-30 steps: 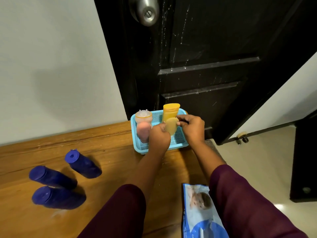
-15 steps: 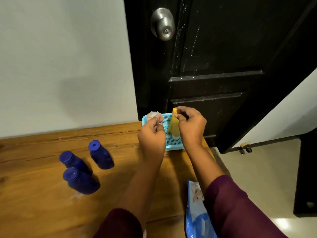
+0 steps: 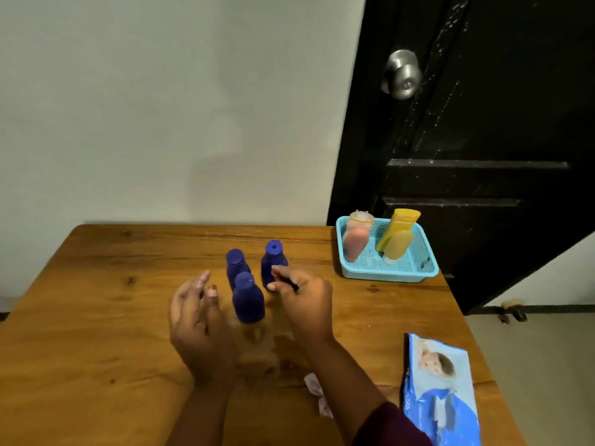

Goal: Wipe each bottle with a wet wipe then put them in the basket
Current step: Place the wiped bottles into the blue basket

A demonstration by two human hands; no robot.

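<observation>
Three dark blue bottles stand upright in a cluster mid-table: one at the back left (image 3: 237, 264), one at the back right (image 3: 274, 258) and one in front (image 3: 248, 301). My left hand (image 3: 198, 320) hovers just left of the front bottle, fingers spread and holding nothing. Just right of the cluster is my right hand (image 3: 304, 302), fingers loosely bent beside the back right bottle and gripping nothing. The light blue mesh basket (image 3: 386, 275) at the table's far right holds a pink bottle (image 3: 354, 244) and two yellow bottles (image 3: 397, 239). A crumpled wipe (image 3: 317, 392) lies under my right forearm.
A blue pack of wet wipes (image 3: 441, 392) lies at the table's near right edge. A black door with a metal knob (image 3: 402, 75) stands behind the basket. The wooden table (image 3: 112, 317) meets a pale wall at the back.
Both hands have left the basket and moved left to the blue bottles. The yellow bottle that my right hand held now stands in the basket. The view has swung left.
</observation>
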